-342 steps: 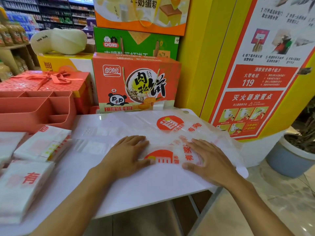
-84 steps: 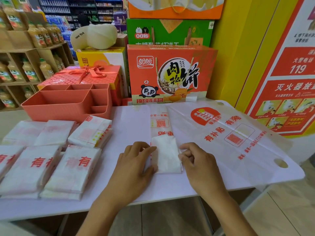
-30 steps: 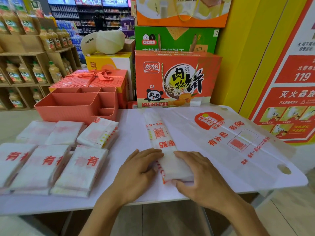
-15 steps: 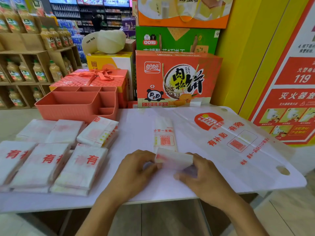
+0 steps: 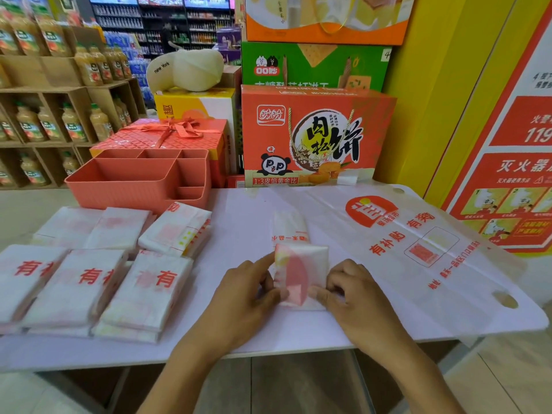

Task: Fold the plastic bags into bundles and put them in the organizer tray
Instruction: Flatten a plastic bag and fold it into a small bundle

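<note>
A white plastic bag with red print, folded into a narrow strip, lies mid-table; its near end is rolled into a thick bundle [image 5: 300,274]. My left hand [image 5: 245,297] pinches the bundle's left side, my right hand [image 5: 355,297] its right side. A short tail of the strip [image 5: 289,227] still lies flat beyond the bundle. Several folded bag bundles [image 5: 89,273] sit at the left of the table. The coral organizer tray [image 5: 134,186], with several compartments, stands at the back left, holding nothing visible.
A flat unfolded bag [image 5: 418,243] covers the table's right side and overhangs the edge. Snack cartons [image 5: 313,135] and a red gift box [image 5: 167,135] stand behind the table. Bottle shelves are at the left, a yellow pillar at the right.
The strip has been rolled further away from me: the bundle is thicker and the flat tail shorter than half a second ago. Both hands have moved slightly forward with it.
</note>
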A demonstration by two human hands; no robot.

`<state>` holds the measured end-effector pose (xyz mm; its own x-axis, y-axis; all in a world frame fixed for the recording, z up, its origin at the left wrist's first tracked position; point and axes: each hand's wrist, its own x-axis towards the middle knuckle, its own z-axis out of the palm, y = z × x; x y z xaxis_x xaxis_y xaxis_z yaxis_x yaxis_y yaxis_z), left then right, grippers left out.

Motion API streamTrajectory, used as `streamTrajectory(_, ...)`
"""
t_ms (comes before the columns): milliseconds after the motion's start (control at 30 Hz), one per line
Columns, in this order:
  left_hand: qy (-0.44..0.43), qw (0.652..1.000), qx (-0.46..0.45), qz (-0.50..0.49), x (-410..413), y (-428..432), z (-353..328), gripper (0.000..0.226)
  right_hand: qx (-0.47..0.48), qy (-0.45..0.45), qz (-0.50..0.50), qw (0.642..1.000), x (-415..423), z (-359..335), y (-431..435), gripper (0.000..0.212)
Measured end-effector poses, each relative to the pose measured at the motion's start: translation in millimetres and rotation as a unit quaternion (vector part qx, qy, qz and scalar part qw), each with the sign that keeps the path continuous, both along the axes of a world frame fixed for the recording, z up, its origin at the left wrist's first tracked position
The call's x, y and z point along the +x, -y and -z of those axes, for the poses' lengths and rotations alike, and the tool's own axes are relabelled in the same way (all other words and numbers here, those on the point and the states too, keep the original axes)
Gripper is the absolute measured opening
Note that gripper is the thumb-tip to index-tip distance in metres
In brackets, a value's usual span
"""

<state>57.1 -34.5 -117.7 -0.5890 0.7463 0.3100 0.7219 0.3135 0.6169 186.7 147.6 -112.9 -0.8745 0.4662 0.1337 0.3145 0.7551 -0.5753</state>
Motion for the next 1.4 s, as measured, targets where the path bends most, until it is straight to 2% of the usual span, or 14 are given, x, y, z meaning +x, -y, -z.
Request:
streamTrajectory(133, -0.088, 0.994, -0.047, -0.033, 1, -4, 4, 0.046, 0.095, 0.018, 0.046, 0.994, -3, 1, 3, 0.044)
streamTrajectory(233, -0.098, 0.988, -0.095, -0.07, 0, -5, 10, 0.076, 0.103, 0.021, 0.052, 0.993, -3, 1, 3, 0.039)
streamTrajectory(267, -0.099, 0.988, -0.101, -0.068, 0, -5, 11, 0.081, 0.108, 0.022, 0.051, 0.993, -2, 2, 3, 0.043)
streamTrajectory(367, -0.114, 0.985, -0.122, -0.036, 2, -5, 9, 0.073, 0.13, 0.049, 0.025, 0.99, -2, 0, 4, 0.078)
streamTrajectory(433, -0.13, 0.98, -0.148, -0.031, 3, -5, 8, 0.069, 0.144, 0.074, -0.002, 0.987, -1, -4, 7, 0.084)
streamTrajectory(667, -0.146, 0.971, -0.186, -0.033, 5, -6, 7, 0.08, 0.228, 0.14, -0.038, 0.963, -2, -1, 4, 0.068)
streamTrajectory(900, -0.135, 0.969, -0.204, -0.02, 3, -5, 8, 0.082, 0.216, 0.147, -0.068, 0.963, -8, -7, -11, 0.065)
streamTrajectory(1100, -0.101, 0.979, -0.178, -0.002, 4, -4, 1, 0.08, 0.19, 0.134, -0.076, 0.97, -6, -4, -12, 0.077)
streamTrajectory(1233, -0.018, 0.996, -0.086, 0.002, 4, 0, -4, 0.059, 0.155, 0.122, -0.087, 0.977, -1, -4, -12, 0.085)
streamTrajectory(1300, 0.012, 0.999, -0.038, 0.008, 1, 4, -2, 0.052, 0.145, 0.111, -0.097, 0.978, 0, -4, -13, 0.102)
streamTrajectory(1333, 0.004, 1.0, -0.024, 0.011, 0, 5, 0, 0.051, 0.142, 0.108, -0.099, 0.979, 0, -3, -14, 0.109)
streamTrajectory(1400, -0.027, 0.999, -0.018, 0.015, -2, 6, 4, 0.052, 0.142, 0.108, -0.106, 0.978, -1, -1, -15, 0.107)
